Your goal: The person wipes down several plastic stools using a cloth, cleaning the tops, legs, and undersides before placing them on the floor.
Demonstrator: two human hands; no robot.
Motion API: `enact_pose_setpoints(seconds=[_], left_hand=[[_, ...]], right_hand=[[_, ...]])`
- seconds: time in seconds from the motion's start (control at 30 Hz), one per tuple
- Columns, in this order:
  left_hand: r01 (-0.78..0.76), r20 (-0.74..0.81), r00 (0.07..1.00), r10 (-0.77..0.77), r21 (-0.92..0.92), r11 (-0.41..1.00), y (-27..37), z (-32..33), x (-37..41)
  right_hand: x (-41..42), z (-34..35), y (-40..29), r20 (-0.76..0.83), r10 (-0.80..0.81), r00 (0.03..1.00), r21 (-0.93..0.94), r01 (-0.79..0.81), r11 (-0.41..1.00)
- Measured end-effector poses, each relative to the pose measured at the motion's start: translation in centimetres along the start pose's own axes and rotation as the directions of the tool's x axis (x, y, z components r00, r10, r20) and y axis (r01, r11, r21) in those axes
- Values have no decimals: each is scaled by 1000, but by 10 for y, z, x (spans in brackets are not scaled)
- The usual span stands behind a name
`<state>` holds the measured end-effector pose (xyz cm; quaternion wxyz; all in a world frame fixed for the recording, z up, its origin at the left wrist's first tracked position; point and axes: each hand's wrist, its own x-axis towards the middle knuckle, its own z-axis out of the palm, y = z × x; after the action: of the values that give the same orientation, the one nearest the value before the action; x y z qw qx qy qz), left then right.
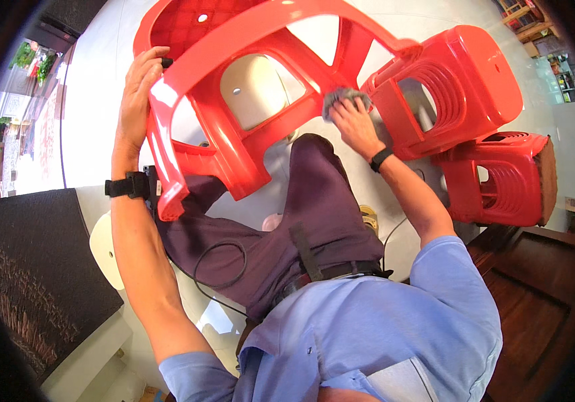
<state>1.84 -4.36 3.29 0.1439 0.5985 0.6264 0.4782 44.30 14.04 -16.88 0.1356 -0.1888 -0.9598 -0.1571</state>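
A red plastic armchair (247, 151) lies tipped before me, across the upper middle of the head view. At its left side my left hand (141, 85) grips the edge, with a small black item by the fingertips. My right hand (350, 120) presses a grey cloth (345, 100) against the chair's frame on the right. Through the openings a cream plastic stool seat (252, 93) shows beneath. Both wrists wear black straps.
Two red plastic stools (483, 80), (498, 181) stand or lie at the right. A dark wooden piece of furniture (538, 301) is at lower right, a dark textured mat (36, 271) at left, with a cream stool (104, 251) beside it. A black cable (219, 286) loops over my lap.
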Motion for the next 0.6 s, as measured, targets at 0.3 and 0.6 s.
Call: enact_pose_setpoints(seconds=[0.3, 0.6], left_hand=[[12, -23, 1000, -11, 39, 999, 6, -2, -2], [3, -26, 1000, -2, 23, 1000, 12, 8, 5]], right_hand=[[-80, -44, 13, 252, 378, 891, 572, -452, 685], [-1, 5, 65, 347, 607, 714, 772, -586, 247]])
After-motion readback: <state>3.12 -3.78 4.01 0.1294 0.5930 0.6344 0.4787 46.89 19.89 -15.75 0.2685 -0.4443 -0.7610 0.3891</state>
